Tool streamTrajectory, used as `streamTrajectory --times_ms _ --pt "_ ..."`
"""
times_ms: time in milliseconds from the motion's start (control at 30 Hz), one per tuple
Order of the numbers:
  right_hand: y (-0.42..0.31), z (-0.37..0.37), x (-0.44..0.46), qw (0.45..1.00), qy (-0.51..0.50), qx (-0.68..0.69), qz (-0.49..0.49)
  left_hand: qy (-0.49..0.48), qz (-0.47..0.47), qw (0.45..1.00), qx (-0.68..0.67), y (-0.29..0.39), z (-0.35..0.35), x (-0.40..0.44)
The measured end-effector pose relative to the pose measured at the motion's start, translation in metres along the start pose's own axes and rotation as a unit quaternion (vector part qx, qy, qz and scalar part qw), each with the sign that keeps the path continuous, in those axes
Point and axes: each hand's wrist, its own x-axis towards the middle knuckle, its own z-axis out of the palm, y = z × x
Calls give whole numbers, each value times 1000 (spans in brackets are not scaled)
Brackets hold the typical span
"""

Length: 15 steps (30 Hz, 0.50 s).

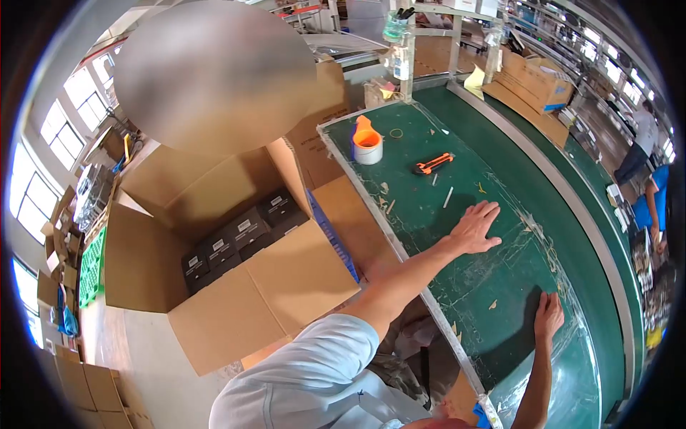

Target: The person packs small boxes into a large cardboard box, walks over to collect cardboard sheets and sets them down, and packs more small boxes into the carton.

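My left hand (475,229) lies palm down on the green tabletop (457,286), fingers stretched and thumb apart, holding nothing. Farther right, my right hand (549,314) rests near the table's far side with its fingers curled in; nothing shows in it. Beyond my left hand are a short white stick (448,197) and an orange and black utility knife (434,164). A tape dispenser (366,143), orange and purple with a roll of tape, stands near the table's upper corner.
Left of the table, an open cardboard box (264,289) holds several black boxes (244,227) with white labels. A conveyor belt (529,154) runs beyond the table. Another person (652,204) in blue is at the far right. Scraps and a rubber band (396,133) lie about.
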Motion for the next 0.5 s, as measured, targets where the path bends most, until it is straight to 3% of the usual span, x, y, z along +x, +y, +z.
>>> streamTrajectory --times_ms 167,300,367,500 --pt "3 3 0 1000 13 -5 -16 -49 -17 996 -71 1 -13 1" --pt "5 5 1 1000 14 -3 -18 -18 -8 998 -56 -2 -5 0" --pt "5 5 1 1000 14 -3 -18 -32 -4 999 9 -2 -3 0" --pt "1 3 0 1000 20 -6 -17 -49 1 999 -1 -3 -7 1"
